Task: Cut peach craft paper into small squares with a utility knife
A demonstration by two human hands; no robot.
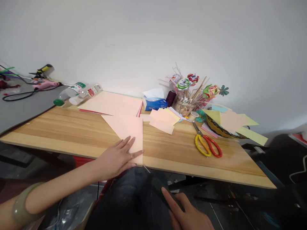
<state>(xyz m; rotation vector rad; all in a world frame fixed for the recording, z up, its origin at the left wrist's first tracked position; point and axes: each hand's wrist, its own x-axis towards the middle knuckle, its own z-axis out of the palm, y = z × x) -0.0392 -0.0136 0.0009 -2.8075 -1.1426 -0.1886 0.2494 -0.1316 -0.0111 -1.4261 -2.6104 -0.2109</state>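
A pale pink sheet of paper (129, 126), folded to a slanted left side, lies at the front edge of the table. My left hand (123, 155) presses flat on its lower part, fingers spread. Below the table edge, my right hand (184, 209) is wrapped round the dark handle of a knife (159, 188). Its thin tip points up and left, close to the paper's lower right corner; whether it touches the paper I cannot tell. To the right lie scissors (203, 140) with one yellow and one red handle loop.
Behind are stacked large sheets (115, 102), a blue tissue pack (154, 103), small paper pieces (165, 118) and a jar (183, 107) of sticks and paper flowers. A basket (216, 127) with paper stands right; plastic bottles (72, 91) and a pink glue gun (46, 84) lie left.
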